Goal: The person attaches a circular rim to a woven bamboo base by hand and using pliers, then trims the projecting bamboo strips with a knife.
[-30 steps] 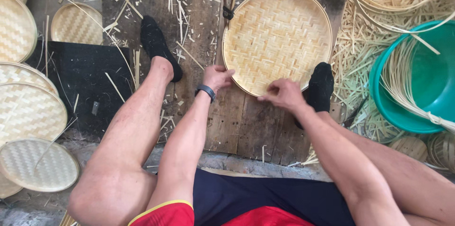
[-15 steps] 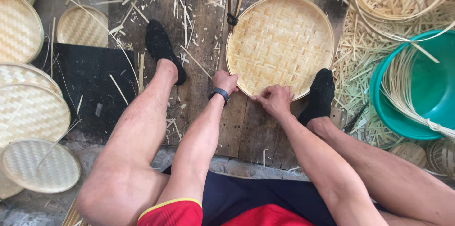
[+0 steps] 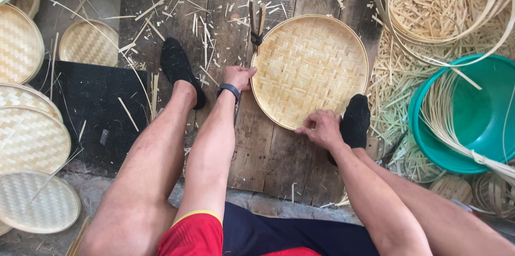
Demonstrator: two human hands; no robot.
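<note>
**Both hands on the tray rim**

Nearest me, 2 bare legs run forward from red-and-navy shorts. My right hand sits at the near edge of the round woven tray, fingers curled down and pinching the rim, beside the right black sock. My left hand, with its dark wristband, rests at the tray's left edge, thumb and fingers half closed against the rim. The tray lies flat on the planks, ahead of the right hand and to the right of the left; being round, it has no long axis. Beyond it lie clippers. Farther right stands a green basin; finished trays stack at left.
</note>
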